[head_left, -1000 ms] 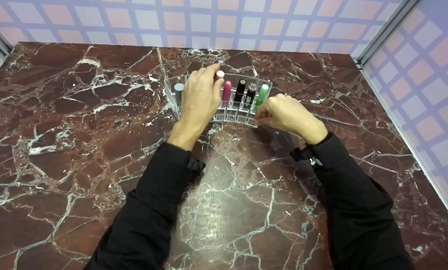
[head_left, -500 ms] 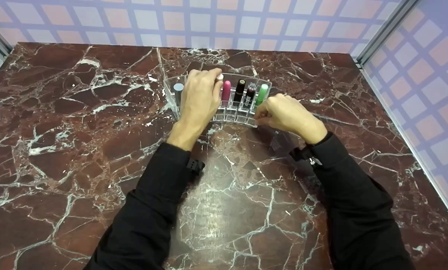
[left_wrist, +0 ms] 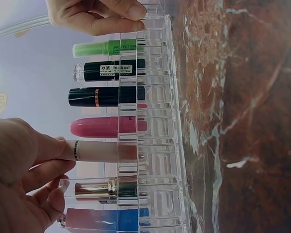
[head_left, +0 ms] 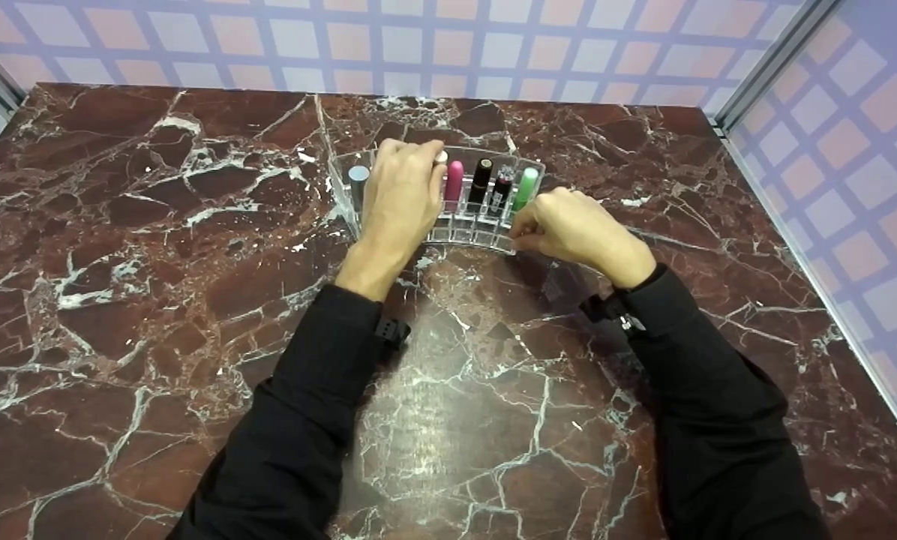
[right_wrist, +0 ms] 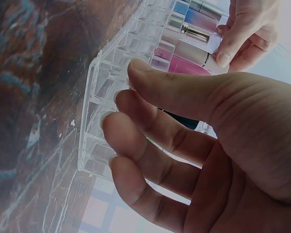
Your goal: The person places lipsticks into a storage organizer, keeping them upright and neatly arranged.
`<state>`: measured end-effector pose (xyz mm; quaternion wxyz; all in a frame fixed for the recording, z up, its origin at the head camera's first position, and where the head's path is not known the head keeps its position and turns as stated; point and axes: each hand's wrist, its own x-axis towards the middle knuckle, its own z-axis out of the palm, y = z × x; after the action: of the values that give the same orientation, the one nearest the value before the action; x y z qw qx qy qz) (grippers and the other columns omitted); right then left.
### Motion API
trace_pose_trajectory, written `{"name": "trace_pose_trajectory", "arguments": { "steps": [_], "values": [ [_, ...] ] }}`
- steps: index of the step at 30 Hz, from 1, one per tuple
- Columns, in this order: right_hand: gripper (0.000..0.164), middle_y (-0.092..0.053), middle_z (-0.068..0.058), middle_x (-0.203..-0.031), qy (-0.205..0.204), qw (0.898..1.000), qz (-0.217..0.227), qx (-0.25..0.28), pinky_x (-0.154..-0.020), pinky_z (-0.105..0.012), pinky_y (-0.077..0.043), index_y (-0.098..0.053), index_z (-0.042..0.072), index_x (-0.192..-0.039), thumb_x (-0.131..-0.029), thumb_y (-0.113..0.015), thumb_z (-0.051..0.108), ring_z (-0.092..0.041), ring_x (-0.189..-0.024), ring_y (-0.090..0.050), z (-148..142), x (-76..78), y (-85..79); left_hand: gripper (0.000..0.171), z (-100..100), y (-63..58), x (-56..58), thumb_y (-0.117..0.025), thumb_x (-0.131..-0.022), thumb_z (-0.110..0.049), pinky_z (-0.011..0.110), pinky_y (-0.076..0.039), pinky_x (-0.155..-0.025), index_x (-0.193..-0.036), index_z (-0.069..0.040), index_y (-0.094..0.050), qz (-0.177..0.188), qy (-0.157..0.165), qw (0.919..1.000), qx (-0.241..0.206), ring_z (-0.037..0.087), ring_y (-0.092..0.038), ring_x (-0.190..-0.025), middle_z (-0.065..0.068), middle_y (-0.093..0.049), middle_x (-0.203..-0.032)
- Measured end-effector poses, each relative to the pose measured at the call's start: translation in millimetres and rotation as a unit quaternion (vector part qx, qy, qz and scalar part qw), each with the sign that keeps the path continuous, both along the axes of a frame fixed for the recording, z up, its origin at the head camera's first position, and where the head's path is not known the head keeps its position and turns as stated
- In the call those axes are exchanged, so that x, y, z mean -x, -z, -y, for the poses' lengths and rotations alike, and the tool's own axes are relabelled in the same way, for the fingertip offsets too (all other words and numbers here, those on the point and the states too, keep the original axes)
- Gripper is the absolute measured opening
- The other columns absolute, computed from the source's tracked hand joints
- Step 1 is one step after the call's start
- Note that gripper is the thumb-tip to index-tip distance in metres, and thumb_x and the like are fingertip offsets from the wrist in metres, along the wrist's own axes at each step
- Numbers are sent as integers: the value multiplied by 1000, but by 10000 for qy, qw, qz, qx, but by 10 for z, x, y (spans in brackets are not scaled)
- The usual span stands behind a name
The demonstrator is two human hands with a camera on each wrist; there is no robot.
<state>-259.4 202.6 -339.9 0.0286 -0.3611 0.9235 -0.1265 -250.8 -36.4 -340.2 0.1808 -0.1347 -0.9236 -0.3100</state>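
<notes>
A curved clear acrylic lipstick holder [head_left: 463, 234] stands on the table with a row of lip tubes upright in it. My left hand [head_left: 402, 187] pinches the upper end of a white lip tube [left_wrist: 99, 151], whose lower part sits in a slot. Beside that tube are a pink tube [left_wrist: 99, 127] and a gold-banded lipstick [left_wrist: 99, 188]. At the holder's right end, my right hand [head_left: 572, 229] grips the rim between thumb and fingers, near the green tube [head_left: 525, 189]. Its fingers are curled in the right wrist view.
Two black tubes, one of them the gold-ringed black tube [left_wrist: 82, 97], stand between the pink and green ones. A blue-and-pink tube [left_wrist: 99, 219] fills a slot at the left end. The marble-patterned table [head_left: 193, 315] meets a checked panel [head_left: 418, 45] behind.
My left hand has lowered a little, and the white tube has gone down into its slot with it. My right hand has stayed at the holder's right end.
</notes>
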Motion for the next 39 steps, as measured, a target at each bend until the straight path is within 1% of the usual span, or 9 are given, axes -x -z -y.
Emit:
{"name": "trace_pose_trajectory", "arguments": {
  "steps": [7,14,18,23,27,32,34,36,39],
  "values": [
    [6,-76,-6,-88,26,10000,3,11,-70,-40,-58,-79,10,-93,-90,-79,15,-20,-70,-70,0,-9,-3,32,3,-6,-3,-60,-102,-11,34,-42,-106,-131,1,-60,-87,-21,9999,69,28,-56,-117,18,-68,-122],
    [6,-76,-3,-86,100,9999,23,-35,-67,-39,-58,-79,12,-92,-90,-79,18,-18,-68,-69,0,-27,-19,34,0,-4,-7,-60,-102,-11,33,-42,-106,-134,1,-59,-166,-45,9998,126,28,-56,-118,18,-66,-127],
    [6,-76,-3,-87,81,10000,36,-39,-68,-38,-58,-79,13,-93,-90,-79,18,-18,-69,-69,1,-27,-22,36,3,-7,-3,-61,-101,-10,32,-41,-107,-135,0,-58,-133,-78,9998,132,28,-56,-118,17,-65,-128],
    [6,-76,-3,-87,69,10000,27,-17,-68,-39,-58,-79,12,-92,-90,-79,17,-18,-70,-69,-2,-22,-16,37,7,-39,-10,-64,-100,-10,33,-40,-109,-135,1,-58,-186,-97,9997,79,29,-57,-120,18,-64,-130],
    [7,-75,-3,-86,50,10000,17,14,-67,-38,-58,-78,12,-93,-90,-79,18,-18,-69,-69,1,-17,-8,36,2,-104,-65,-64,-100,-11,34,-42,-107,-133,2,-59,-368,-30,9993,5,30,-58,-119,19,-64,-129],
    [12,-75,-6,-90,46,9999,125,26,-68,-38,-58,-77,10,-101,-92,-77,17,-19,-71,-70,-47,-13,8,33,69,-229,-211,-64,-100,-15,36,-44,-107,-129,0,-62,-754,226,9968,106,30,-58,-119,19,-64,-129],
    [14,-75,-7,-94,123,9998,135,37,-70,-38,-59,-76,10,-104,-93,-75,18,-19,-74,-70,-98,-22,-5,31,154,-291,-267,-63,-100,-15,37,-42,-108,-128,-1,-63,-944,305,9948,229,29,-58,-120,18,-64,-129],
    [16,-75,-8,-96,272,9995,111,96,-71,-38,-59,-74,9,-107,-94,-74,20,-19,-73,-70,-169,-31,-28,29,274,-353,-310,-63,-101,-16,38,-41,-109,-126,-2,-63,-1087,314,9930,331,28,-57,-121,17,-64,-129],
    [20,-75,-11,-99,531,9984,-3,195,-75,-41,-59,-71,6,-110,-98,-69,22,-22,-76,-70,-307,-27,-66,27,477,-438,-350,-63,-101,-16,41,-39,-110,-124,-2,-64,-1289,227,9905,433,29,-57,-122,17,-63,-129]
  ]
}}
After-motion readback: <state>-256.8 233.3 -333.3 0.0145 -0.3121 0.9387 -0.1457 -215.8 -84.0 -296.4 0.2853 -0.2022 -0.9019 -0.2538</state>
